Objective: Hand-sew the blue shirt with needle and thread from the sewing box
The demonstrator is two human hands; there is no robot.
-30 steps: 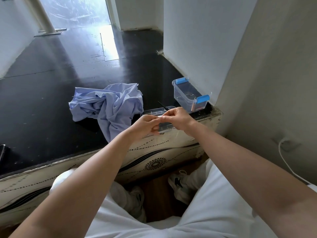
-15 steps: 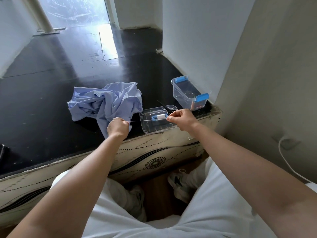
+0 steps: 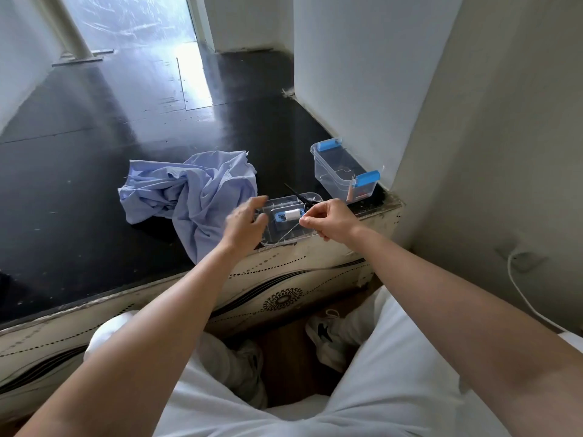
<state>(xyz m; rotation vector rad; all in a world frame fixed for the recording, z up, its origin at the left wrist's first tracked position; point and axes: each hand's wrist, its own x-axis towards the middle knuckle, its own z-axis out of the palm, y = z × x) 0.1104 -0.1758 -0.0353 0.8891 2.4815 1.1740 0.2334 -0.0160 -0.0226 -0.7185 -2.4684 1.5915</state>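
The crumpled blue shirt [image 3: 192,197] lies on the black surface, its hem hanging over the front edge. To its right sits a clear tray [image 3: 284,238] holding a white thread spool [image 3: 288,215] with a blue end. My right hand [image 3: 328,220] pinches a thin white thread [image 3: 285,236] that slants down and left over the tray. My left hand [image 3: 244,227] hovers at the tray's left end, fingers spread and loosely bent, holding nothing that I can see. The needle is too small to make out.
The clear sewing box [image 3: 345,175] with blue latches stands behind the tray by the white wall. Black scissors [image 3: 301,198] lie at the tray's back edge. The black surface [image 3: 79,184] ends at a patterned front edge just under my hands; my knees are below.
My hands were together, then drew a thread taut between them. Now my left hand has let go and moved right to the tray, and the thread hangs slack from my right hand.
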